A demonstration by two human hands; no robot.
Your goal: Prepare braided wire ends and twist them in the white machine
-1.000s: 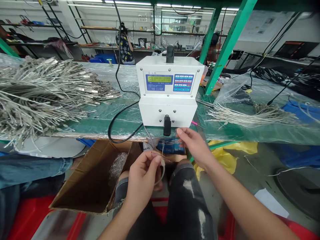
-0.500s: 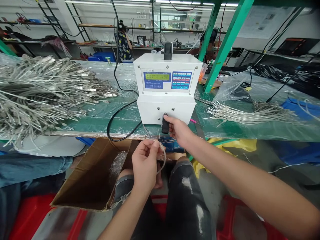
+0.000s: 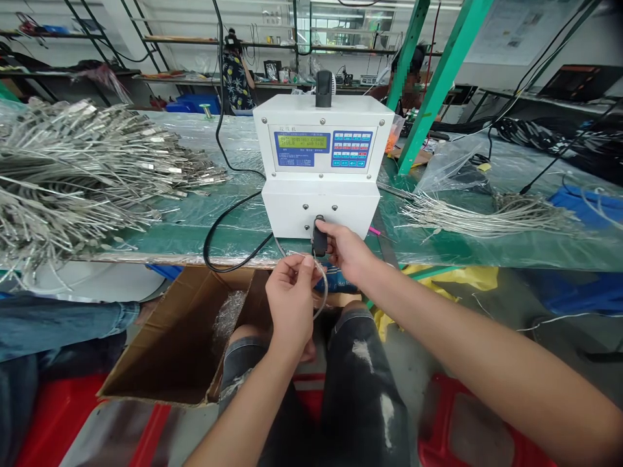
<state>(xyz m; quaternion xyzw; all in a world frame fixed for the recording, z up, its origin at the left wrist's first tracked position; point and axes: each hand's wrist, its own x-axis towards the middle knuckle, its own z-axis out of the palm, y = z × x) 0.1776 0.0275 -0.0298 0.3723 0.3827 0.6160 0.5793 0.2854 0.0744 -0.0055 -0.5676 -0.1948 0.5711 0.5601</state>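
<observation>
Cable: I see the pale cable (image 3: 326, 288) in front of the table edge (image 3: 243, 264), just under the black clip (image 3: 319, 243) on the white box (image 3: 321, 207). It bends in a loop below my fingers.
Feel: I think it is light and bendy, with a bit of spring. Its thin end could bend or break if I squeeze hard.
Where to hold: I would pinch it near the end, so the tip does not flop.
Left hand: My left hand (image 3: 291, 295) has its thumb and finger together on the cable, palm turned in, wrist low.
Right hand: My right hand (image 3: 348, 250) is closed on the clip, thumb on top, arm reaching in from the right.
Tip: I cannot tell if it is inside the clip.
</observation>
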